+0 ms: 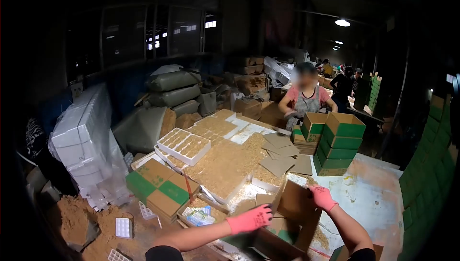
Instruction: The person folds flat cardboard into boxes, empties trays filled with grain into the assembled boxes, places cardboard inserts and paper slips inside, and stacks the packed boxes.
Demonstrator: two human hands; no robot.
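Observation:
An open cardboard box [299, 203] with green patches stands at the front of the table, between my hands. My left hand [250, 219], in a pink glove, is at the box's left side; its dark fingertips are blurred, and whether they grip the cardboard is unclear. My right hand [322, 198], also gloved in pink, has its fingers closed on the upper right edge of the box. Loose brown cardboard sheets [279, 158] lie behind it. A white divided tray [184, 146] filled with brown material rests farther back on the left.
Green-and-brown boxes [339, 143] are stacked at the back right, near a person [306, 99] in an apron. Flattened cartons [163, 187] lie on the left beside a small box of packets [203, 213]. Plastic-wrapped white trays [84, 139] stand far left.

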